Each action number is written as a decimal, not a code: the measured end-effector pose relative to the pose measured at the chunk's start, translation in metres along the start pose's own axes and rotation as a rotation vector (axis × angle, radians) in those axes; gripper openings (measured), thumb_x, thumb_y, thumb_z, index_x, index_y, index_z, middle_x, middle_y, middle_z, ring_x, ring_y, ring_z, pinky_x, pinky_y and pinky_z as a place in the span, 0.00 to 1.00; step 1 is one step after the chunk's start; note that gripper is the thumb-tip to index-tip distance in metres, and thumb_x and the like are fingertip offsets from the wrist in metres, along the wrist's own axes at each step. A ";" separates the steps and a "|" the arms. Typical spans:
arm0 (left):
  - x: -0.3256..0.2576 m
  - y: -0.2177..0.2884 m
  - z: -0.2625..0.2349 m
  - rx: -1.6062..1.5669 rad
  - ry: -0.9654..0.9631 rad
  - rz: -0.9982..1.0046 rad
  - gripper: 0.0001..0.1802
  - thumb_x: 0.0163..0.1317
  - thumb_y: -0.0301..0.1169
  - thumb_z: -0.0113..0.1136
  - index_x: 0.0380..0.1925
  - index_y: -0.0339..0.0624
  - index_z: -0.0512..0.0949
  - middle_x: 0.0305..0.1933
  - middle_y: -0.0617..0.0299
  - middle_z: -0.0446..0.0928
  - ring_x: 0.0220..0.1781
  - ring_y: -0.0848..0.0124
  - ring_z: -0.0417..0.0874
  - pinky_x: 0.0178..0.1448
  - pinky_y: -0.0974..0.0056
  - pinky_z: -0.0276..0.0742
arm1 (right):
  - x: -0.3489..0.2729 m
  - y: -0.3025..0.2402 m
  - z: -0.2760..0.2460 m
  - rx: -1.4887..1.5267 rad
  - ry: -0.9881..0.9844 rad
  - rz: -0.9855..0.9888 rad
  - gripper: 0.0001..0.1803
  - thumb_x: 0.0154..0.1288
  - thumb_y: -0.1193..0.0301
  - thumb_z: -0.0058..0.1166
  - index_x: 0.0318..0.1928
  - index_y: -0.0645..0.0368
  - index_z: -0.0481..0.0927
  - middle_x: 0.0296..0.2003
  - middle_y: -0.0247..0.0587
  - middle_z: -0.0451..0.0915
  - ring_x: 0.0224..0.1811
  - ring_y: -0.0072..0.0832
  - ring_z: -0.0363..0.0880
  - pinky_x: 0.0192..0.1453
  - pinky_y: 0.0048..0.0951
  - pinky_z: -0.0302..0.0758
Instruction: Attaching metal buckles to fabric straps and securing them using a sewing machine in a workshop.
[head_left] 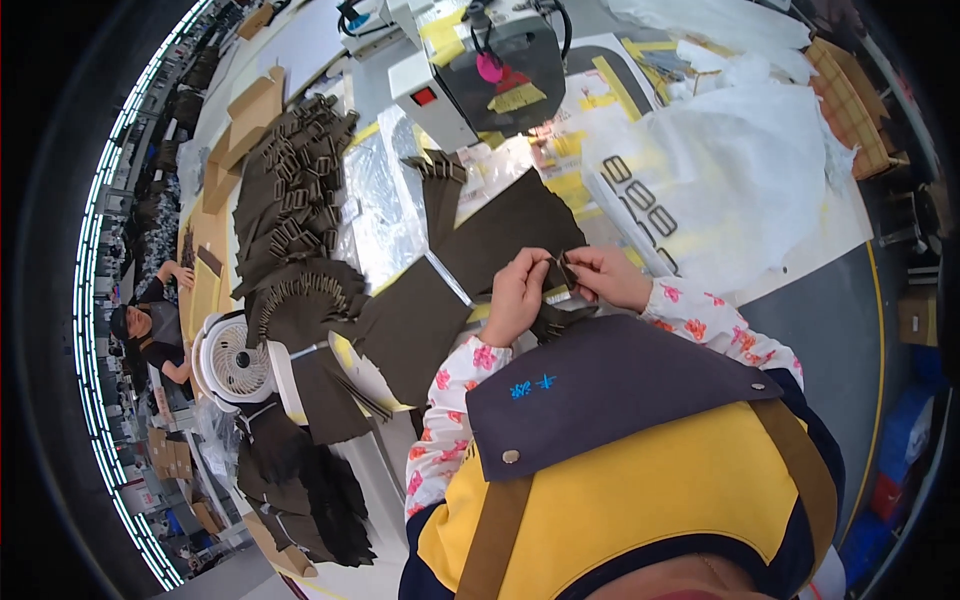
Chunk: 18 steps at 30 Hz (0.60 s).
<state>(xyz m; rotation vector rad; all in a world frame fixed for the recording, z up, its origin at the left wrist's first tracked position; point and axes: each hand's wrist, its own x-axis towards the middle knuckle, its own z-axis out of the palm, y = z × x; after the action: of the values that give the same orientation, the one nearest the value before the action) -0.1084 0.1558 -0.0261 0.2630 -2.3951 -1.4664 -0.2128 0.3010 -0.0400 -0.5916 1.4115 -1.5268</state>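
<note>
My left hand [518,297] and my right hand [612,280] are close together in front of my chest, both with the fingers pinched. Between their fingertips is a small dark brown fabric piece [563,268]; its exact shape is partly hidden by the fingers. More dark folded fabric [558,322] shows just below the hands, against my apron [600,385]. A large dark brown fabric panel [515,228] lies on the table beyond my left hand. Further left, another dark fabric panel [405,325] is spread out.
Dark fabric pieces with rectangular buckles [305,190] are heaped at the left. A white fan [238,358] stands nearer. At the back is a white machine [435,105] with a red switch. White sheeting [740,170] covers the right side, beside several dark buckles [640,200]. Another person [160,325] works far left.
</note>
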 end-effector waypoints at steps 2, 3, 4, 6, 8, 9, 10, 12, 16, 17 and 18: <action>0.004 -0.002 -0.002 0.029 -0.009 0.033 0.04 0.60 0.24 0.48 0.34 0.37 0.71 0.26 0.53 0.73 0.27 0.60 0.76 0.31 0.64 0.69 | 0.003 0.001 0.000 -0.022 0.001 -0.012 0.12 0.65 0.71 0.44 0.44 0.64 0.75 0.20 0.30 0.74 0.16 0.11 0.66 0.19 0.14 0.63; 0.001 -0.001 0.001 0.026 -0.003 0.035 0.04 0.60 0.24 0.48 0.34 0.38 0.71 0.27 0.53 0.74 0.28 0.60 0.76 0.32 0.64 0.69 | 0.001 0.002 0.000 0.011 0.052 0.026 0.11 0.65 0.71 0.45 0.44 0.64 0.75 0.20 0.30 0.74 0.16 0.11 0.66 0.19 0.14 0.63; 0.000 0.001 0.002 0.024 -0.004 0.028 0.04 0.60 0.24 0.48 0.34 0.38 0.71 0.27 0.53 0.74 0.28 0.60 0.76 0.32 0.64 0.69 | 0.003 0.002 0.000 0.040 0.104 0.054 0.11 0.64 0.72 0.46 0.44 0.63 0.74 0.19 0.30 0.73 0.15 0.12 0.66 0.19 0.14 0.63; -0.002 0.003 0.004 -0.125 0.025 -0.078 0.06 0.63 0.27 0.46 0.37 0.37 0.71 0.30 0.57 0.73 0.32 0.73 0.74 0.39 0.71 0.68 | 0.004 0.005 0.004 0.040 0.071 0.046 0.10 0.63 0.72 0.48 0.43 0.63 0.74 0.18 0.30 0.73 0.14 0.12 0.65 0.18 0.15 0.62; -0.004 0.000 0.001 -0.206 -0.025 -0.092 0.06 0.61 0.26 0.48 0.37 0.38 0.72 0.31 0.57 0.73 0.35 0.71 0.73 0.41 0.69 0.68 | 0.003 0.007 0.011 -0.157 -0.006 0.029 0.08 0.62 0.77 0.45 0.43 0.63 0.72 0.18 0.27 0.71 0.15 0.12 0.65 0.18 0.14 0.62; -0.005 -0.002 -0.001 -0.286 -0.070 -0.100 0.06 0.60 0.25 0.51 0.36 0.40 0.73 0.32 0.57 0.73 0.38 0.69 0.73 0.44 0.68 0.68 | 0.004 0.006 0.012 -0.138 0.003 0.020 0.07 0.61 0.79 0.47 0.41 0.62 0.70 0.17 0.27 0.71 0.15 0.12 0.65 0.18 0.15 0.62; -0.005 0.000 -0.003 -0.286 -0.067 -0.102 0.06 0.60 0.25 0.51 0.36 0.40 0.73 0.32 0.57 0.73 0.38 0.69 0.73 0.44 0.68 0.68 | 0.004 0.004 0.011 -0.139 0.001 0.021 0.07 0.61 0.79 0.47 0.41 0.62 0.70 0.17 0.27 0.71 0.15 0.12 0.65 0.18 0.15 0.62; -0.005 0.007 -0.009 0.216 -0.023 0.254 0.08 0.51 0.23 0.57 0.34 0.43 0.76 0.34 0.60 0.72 0.38 0.62 0.72 0.44 0.62 0.65 | 0.005 0.000 0.011 -0.069 0.097 0.044 0.05 0.61 0.75 0.49 0.37 0.61 0.72 0.17 0.30 0.73 0.15 0.14 0.68 0.18 0.19 0.64; -0.014 0.019 -0.014 0.368 0.013 0.336 0.10 0.45 0.24 0.61 0.31 0.44 0.77 0.35 0.65 0.73 0.41 0.64 0.70 0.45 0.63 0.62 | 0.007 0.008 0.018 -0.211 0.091 -0.061 0.05 0.60 0.74 0.51 0.35 0.62 0.71 0.17 0.31 0.74 0.16 0.16 0.70 0.18 0.19 0.65; -0.016 0.019 -0.014 0.309 0.009 0.347 0.07 0.48 0.24 0.60 0.29 0.43 0.76 0.30 0.65 0.73 0.36 0.64 0.72 0.41 0.63 0.63 | 0.014 0.018 0.018 -0.372 0.094 -0.228 0.06 0.59 0.74 0.52 0.34 0.63 0.70 0.18 0.32 0.74 0.17 0.16 0.71 0.19 0.19 0.66; -0.021 0.020 -0.017 0.305 0.009 0.342 0.07 0.48 0.24 0.60 0.29 0.43 0.76 0.30 0.65 0.73 0.36 0.64 0.72 0.41 0.63 0.63 | 0.018 0.025 0.020 -0.533 0.094 -0.396 0.07 0.58 0.74 0.52 0.33 0.64 0.69 0.19 0.33 0.75 0.17 0.17 0.72 0.19 0.19 0.67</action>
<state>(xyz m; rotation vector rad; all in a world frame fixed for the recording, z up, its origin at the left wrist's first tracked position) -0.0828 0.1571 -0.0048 -0.0720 -2.4975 -0.9489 -0.1967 0.2780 -0.0638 -1.1919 1.8727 -1.4842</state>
